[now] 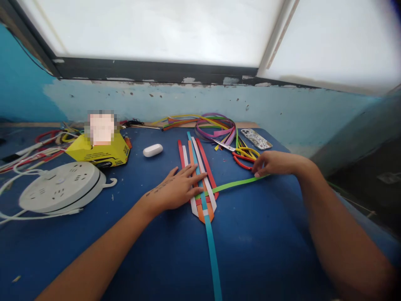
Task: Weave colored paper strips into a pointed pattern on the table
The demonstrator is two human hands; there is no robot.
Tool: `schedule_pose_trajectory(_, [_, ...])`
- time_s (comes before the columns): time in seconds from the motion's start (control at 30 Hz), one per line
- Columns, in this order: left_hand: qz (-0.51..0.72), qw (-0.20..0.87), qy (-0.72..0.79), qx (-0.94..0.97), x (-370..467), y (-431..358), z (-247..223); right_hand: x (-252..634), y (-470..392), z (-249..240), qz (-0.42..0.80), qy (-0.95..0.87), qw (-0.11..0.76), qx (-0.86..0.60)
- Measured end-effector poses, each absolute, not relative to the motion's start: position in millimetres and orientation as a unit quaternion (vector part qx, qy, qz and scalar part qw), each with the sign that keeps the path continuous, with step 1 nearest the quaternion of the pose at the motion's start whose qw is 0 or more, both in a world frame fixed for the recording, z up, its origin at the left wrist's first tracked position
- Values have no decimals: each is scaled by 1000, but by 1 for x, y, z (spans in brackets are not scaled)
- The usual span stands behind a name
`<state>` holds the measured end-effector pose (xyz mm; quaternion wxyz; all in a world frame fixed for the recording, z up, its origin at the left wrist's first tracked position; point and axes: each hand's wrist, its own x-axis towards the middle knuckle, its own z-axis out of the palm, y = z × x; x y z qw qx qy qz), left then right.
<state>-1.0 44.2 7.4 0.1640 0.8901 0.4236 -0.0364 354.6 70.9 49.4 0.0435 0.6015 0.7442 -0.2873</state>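
Blue tabletop (150, 259) against a patched light-blue wall (169, 98), bright window (156, 33) above. Woven strip piece (201, 211) sits mid-table: red, white, orange and turquoise strips running lengthwise, folded into a point at the near end. Turquoise strip (213, 255) extends from that point out of frame at the bottom. Left hand (175, 189) lies palm down over the piece, fingers spread apart, flat on the strips. Green strip (234, 184) crosses the piece near the left thumb and runs right to the right hand (274, 163). Right fingers are bent, tips at the green strip; can't tell if they're clamped on it. Scissors (232, 148), red and yellow handles, just beside the right fingertips. Behind: coiled strips (216, 115), patterned phone (256, 139). Left side: white case (153, 150), yellow box (108, 152), round white socket unit (62, 184) with cable.
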Motion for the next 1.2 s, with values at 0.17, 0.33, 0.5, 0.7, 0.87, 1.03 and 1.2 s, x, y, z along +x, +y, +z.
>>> schedule_pose_trajectory(0.17, [-22, 153, 425, 892, 1, 42, 6, 303, 52, 45, -207, 831, -120, 501])
schedule_pose_trajectory(0.33, [-27, 149, 427, 891, 2, 43, 6, 246, 23, 32, -236, 859, -55, 450])
schedule_pose_trajectory(0.5, [-29, 147, 427, 892, 2, 43, 6, 284, 26, 42, -306, 841, 29, 445])
schedule_pose_trajectory(0.7, [-22, 153, 427, 891, 3, 41, 8, 335, 51, 58, -366, 784, -47, 498])
schedule_pose_trajectory(0.87, [7, 129, 428, 894, 6, 41, 4, 308, 55, 48, -343, 795, -69, 496])
schedule_pose_trajectory(1.03, [10, 110, 429, 896, 7, 42, 1, 287, 52, 38, -387, 799, -80, 453])
schedule_pose_trajectory(1.2, [-3, 124, 436, 892, 6, 45, 2, 286, 52, 38, -394, 784, -102, 469])
